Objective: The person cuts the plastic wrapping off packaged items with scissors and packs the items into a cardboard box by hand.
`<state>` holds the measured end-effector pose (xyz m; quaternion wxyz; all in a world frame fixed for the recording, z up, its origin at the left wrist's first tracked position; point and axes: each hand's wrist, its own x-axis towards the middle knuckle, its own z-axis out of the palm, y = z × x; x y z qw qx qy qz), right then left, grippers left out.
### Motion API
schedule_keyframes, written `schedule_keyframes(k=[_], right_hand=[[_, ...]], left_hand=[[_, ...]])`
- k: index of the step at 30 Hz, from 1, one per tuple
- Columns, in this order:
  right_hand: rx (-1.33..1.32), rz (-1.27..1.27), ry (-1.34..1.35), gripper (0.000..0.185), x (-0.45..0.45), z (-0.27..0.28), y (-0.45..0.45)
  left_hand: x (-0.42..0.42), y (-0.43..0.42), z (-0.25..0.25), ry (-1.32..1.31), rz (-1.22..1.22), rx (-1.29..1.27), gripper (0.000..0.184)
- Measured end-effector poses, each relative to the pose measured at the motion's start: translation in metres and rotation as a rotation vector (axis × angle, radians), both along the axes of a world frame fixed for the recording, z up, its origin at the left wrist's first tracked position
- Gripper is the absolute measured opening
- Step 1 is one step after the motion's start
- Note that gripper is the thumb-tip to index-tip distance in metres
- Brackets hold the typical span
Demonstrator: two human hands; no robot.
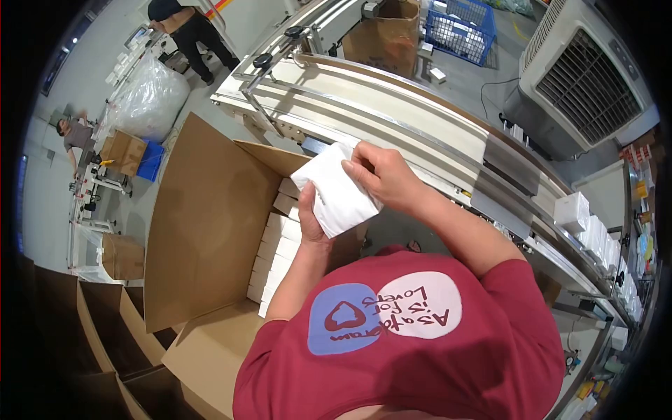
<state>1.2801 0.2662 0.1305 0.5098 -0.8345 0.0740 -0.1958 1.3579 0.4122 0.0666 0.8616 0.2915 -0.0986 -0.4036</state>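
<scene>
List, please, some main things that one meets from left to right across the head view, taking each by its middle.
Plastic bag → open carton → left hand → white packet → right hand → blue basket → air cooler.

There are two bare hands [381,175], one white, square-faced packet [338,192], one large open brown cardboard box [210,224] showing at least six white cartons [287,227], one blue mesh basket [460,35], one pale, dark-grilled air cooler [588,77] and two background people [199,42].

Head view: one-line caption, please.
Both hands hold a white packet by an open carton of white boxes.
</scene>
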Motion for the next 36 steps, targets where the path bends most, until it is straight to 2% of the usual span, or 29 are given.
schedule_keyframes(k=[10,13,16,21,23,25,27,30,33,36], right_hand=[[0.310,0.137,-0.013,0.027,0.004,-0.006,0.007],[0.554,0.188,0.019,0.025,0.001,0.001,0.008],[0.680,0.157,-0.037,0.022,-0.003,0.006,0.002],[0.591,0.079,0.128,0.024,-0.010,-0.014,-0.005],[0.582,0.060,0.178,0.030,-0.017,-0.013,0.006],[0.598,0.164,0.221,0.045,-0.022,-0.015,0.012],[0.412,0.235,0.043,0.052,-0.022,-0.021,0.019],[0.487,0.137,-0.081,0.059,-0.026,-0.017,0.025],[0.220,0.001,-0.159,0.066,-0.024,-0.033,0.021],[0.139,-0.017,-0.152,0.074,-0.024,-0.033,0.022]], left_hand=[[0.005,0.005,-0.011,0.176,-0.107,-0.074,0.071],[0.005,0.005,-0.006,0.285,-0.209,-0.278,0.063],[0.006,0.006,-0.005,0.352,-0.223,-0.357,0.060],[0.015,0.007,-0.019,0.280,-0.206,-0.390,0.060],[0.014,0.006,-0.019,0.200,-0.197,-0.352,0.060],[0.005,0.004,-0.005,0.175,-0.162,-0.291,0.057],[0.003,0.002,-0.002,0.155,-0.150,-0.236,0.057],[0.009,0.001,-0.015,0.092,-0.170,-0.131,0.065],[0.010,-0.001,-0.023,-0.012,-0.134,0.095,0.070],[0.007,0.001,-0.021,0.053,-0.171,-0.042,0.075]])
